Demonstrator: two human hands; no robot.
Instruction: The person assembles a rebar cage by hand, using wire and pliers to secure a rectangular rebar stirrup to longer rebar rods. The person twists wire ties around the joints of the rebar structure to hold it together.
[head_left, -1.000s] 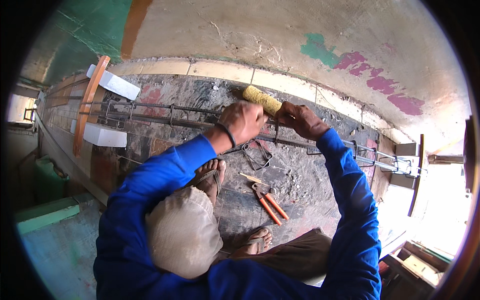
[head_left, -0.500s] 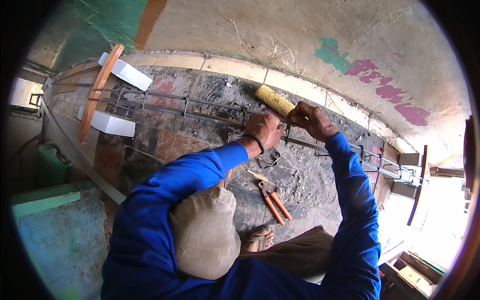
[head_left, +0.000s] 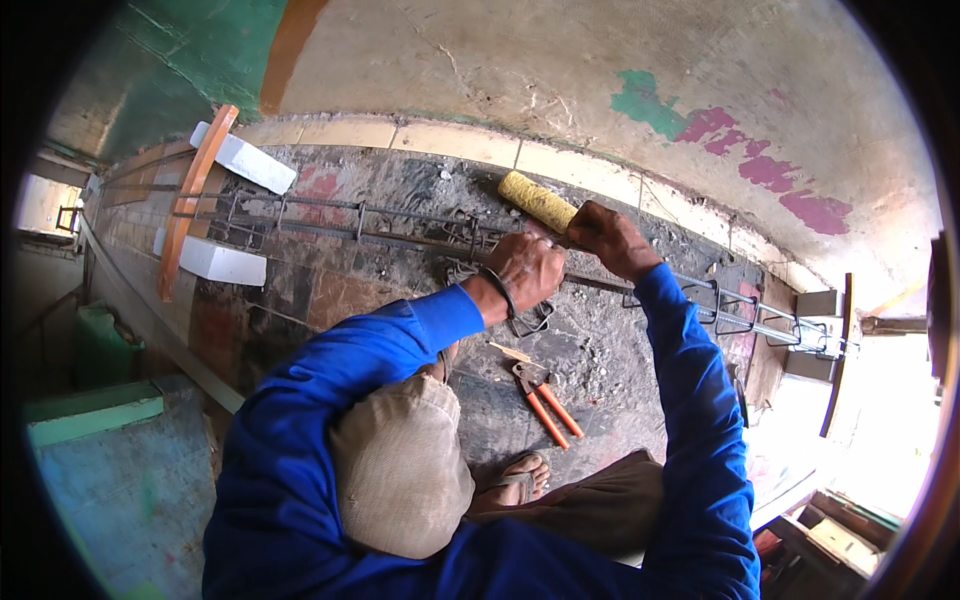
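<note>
Two long steel reinforcing bars run across the floor, with bent wire stirrups around them. My left hand is closed at the bars, a dark band on its wrist. What its fingers hold is hidden. Just to the right, my right hand is closed too, fingertips pinched together above the bars. Whatever lies in that pinch is hidden. A yellow, rough-surfaced cylinder lies beyond the bars, one end beside my right fingers. Loose bent stirrups rest below my left hand. Nearer me lie pincers with orange handles.
At the left, an orange wooden strip crosses the bars near two white blocks. Grey blocks stand by the bars' right end. Rubble litters the floor. A wall rises behind. A person's capped head is low in front.
My hands have drawn slightly closer together at the bars. A stirrup side that showed between them is now hidden. The whole view has shifted a little; the pincers stay in place.
</note>
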